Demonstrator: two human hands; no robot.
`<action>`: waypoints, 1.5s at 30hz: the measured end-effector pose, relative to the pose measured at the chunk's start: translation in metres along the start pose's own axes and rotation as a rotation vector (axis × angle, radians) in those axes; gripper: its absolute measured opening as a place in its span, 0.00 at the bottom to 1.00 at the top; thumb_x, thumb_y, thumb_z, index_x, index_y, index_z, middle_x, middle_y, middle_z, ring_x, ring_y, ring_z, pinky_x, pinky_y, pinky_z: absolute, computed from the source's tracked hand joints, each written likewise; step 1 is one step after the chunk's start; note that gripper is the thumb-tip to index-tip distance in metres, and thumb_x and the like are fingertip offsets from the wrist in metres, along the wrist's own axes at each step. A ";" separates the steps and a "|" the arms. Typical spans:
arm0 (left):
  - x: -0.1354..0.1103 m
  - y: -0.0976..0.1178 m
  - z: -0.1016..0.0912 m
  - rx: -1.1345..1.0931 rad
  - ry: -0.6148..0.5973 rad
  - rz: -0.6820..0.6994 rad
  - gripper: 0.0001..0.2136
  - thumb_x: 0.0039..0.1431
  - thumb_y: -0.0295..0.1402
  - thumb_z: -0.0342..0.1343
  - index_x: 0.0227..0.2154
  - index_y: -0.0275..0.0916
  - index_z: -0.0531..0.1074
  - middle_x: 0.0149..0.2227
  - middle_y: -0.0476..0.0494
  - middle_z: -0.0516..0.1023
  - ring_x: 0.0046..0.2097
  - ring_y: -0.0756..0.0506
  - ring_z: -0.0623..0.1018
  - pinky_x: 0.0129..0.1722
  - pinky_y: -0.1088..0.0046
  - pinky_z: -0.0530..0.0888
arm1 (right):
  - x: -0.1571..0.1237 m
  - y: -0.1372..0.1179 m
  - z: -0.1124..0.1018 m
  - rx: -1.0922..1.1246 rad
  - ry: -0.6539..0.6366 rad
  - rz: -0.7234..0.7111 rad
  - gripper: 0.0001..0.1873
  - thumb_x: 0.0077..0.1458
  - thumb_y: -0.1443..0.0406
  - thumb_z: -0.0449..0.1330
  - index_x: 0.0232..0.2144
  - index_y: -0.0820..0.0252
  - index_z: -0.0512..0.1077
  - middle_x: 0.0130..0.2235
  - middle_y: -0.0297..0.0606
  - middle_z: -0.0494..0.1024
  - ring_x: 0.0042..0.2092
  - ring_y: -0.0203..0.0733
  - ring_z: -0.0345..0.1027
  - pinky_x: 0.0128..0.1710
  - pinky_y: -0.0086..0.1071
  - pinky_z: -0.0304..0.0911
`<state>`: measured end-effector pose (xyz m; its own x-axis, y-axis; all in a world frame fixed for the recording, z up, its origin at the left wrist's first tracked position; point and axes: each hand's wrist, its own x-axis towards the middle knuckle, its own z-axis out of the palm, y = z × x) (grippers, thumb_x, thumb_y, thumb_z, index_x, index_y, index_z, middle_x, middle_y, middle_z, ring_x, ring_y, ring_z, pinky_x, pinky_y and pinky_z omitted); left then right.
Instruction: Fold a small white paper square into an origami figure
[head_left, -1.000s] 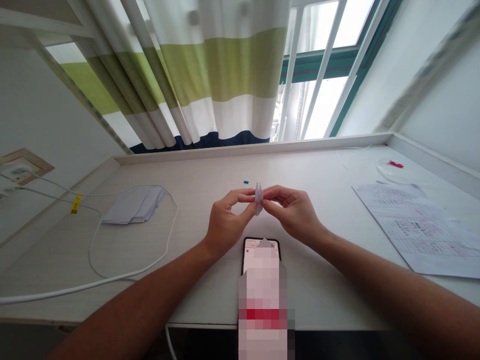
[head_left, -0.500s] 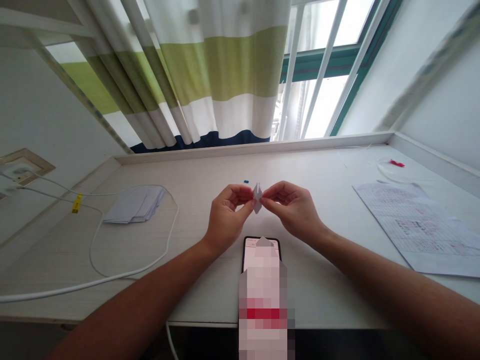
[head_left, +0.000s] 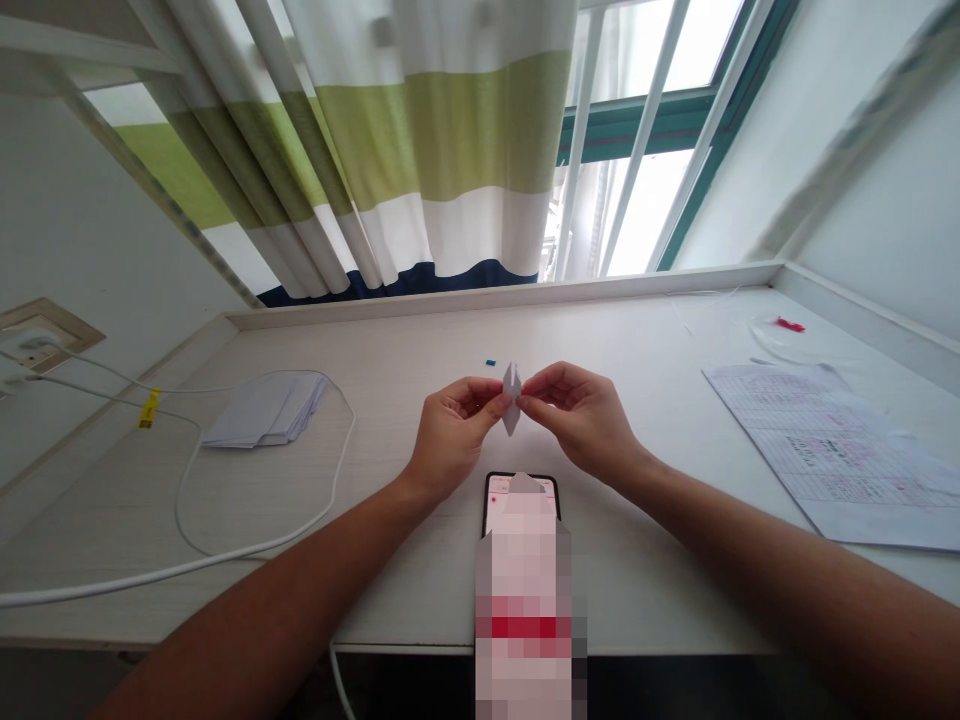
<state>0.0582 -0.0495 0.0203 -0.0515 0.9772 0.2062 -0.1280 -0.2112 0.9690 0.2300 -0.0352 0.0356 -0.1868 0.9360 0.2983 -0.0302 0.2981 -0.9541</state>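
Observation:
A small folded piece of pale paper (head_left: 511, 398) is held upright above the middle of the white desk (head_left: 420, 340). My left hand (head_left: 450, 435) pinches its left side between thumb and fingers. My right hand (head_left: 581, 415) pinches its right side the same way. Both hands hover just beyond a phone (head_left: 517, 490) lying flat near the front edge, its lower part blurred out.
A stack of white paper sheets (head_left: 266, 410) lies at the left, ringed by a white cable (head_left: 225, 550) with a yellow tag (head_left: 148, 408). Printed sheets (head_left: 840, 450) lie at the right. A tiny blue scrap (head_left: 491, 362) and a red bit (head_left: 790, 325) lie farther back. Striped curtain (head_left: 420, 150) and window behind.
The two hands have turned the folded paper slightly between their fingertips, and it now stands a little more upright. The hands stay at about the same place.

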 end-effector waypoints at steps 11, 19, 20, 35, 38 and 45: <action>0.000 0.005 0.003 -0.055 0.038 -0.006 0.14 0.47 0.37 0.76 0.33 0.37 0.81 0.33 0.46 0.83 0.37 0.49 0.81 0.41 0.72 0.78 | 0.001 -0.003 -0.003 0.037 -0.122 0.090 0.17 0.53 0.52 0.73 0.36 0.58 0.81 0.37 0.40 0.85 0.39 0.42 0.77 0.43 0.40 0.73; -0.004 0.010 0.006 -0.133 0.043 0.019 0.18 0.49 0.36 0.76 0.30 0.38 0.70 0.32 0.50 0.80 0.36 0.51 0.80 0.41 0.73 0.78 | 0.001 -0.003 -0.001 0.042 -0.114 0.055 0.17 0.53 0.51 0.73 0.32 0.59 0.80 0.33 0.38 0.83 0.35 0.40 0.74 0.38 0.37 0.70; -0.005 0.011 0.006 -0.145 0.041 0.027 0.19 0.49 0.36 0.75 0.29 0.38 0.68 0.33 0.50 0.80 0.36 0.51 0.80 0.41 0.73 0.78 | 0.001 -0.003 0.000 0.053 -0.113 0.052 0.17 0.53 0.52 0.73 0.32 0.59 0.80 0.33 0.38 0.83 0.35 0.40 0.74 0.38 0.37 0.70; -0.004 0.006 0.002 0.000 -0.036 0.040 0.10 0.54 0.35 0.72 0.33 0.37 0.78 0.32 0.48 0.81 0.35 0.50 0.79 0.39 0.74 0.76 | 0.001 -0.005 -0.003 0.012 -0.143 0.028 0.17 0.58 0.53 0.69 0.29 0.59 0.76 0.29 0.35 0.78 0.32 0.38 0.69 0.34 0.35 0.66; -0.003 0.004 0.001 0.018 -0.040 0.027 0.10 0.56 0.36 0.71 0.34 0.38 0.79 0.33 0.47 0.82 0.36 0.49 0.80 0.40 0.72 0.76 | 0.001 -0.005 -0.003 -0.011 -0.109 0.025 0.17 0.57 0.52 0.70 0.28 0.59 0.76 0.28 0.34 0.78 0.31 0.38 0.69 0.33 0.35 0.65; -0.004 -0.001 0.000 0.078 -0.022 0.079 0.09 0.57 0.36 0.70 0.34 0.38 0.78 0.33 0.46 0.82 0.36 0.48 0.80 0.39 0.71 0.76 | 0.001 -0.003 -0.004 0.004 -0.116 0.050 0.16 0.56 0.53 0.71 0.29 0.59 0.77 0.29 0.35 0.79 0.32 0.38 0.71 0.34 0.35 0.66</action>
<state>0.0588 -0.0530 0.0190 -0.0362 0.9581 0.2840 -0.0466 -0.2855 0.9572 0.2335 -0.0343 0.0394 -0.3008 0.9215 0.2458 -0.0221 0.2510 -0.9677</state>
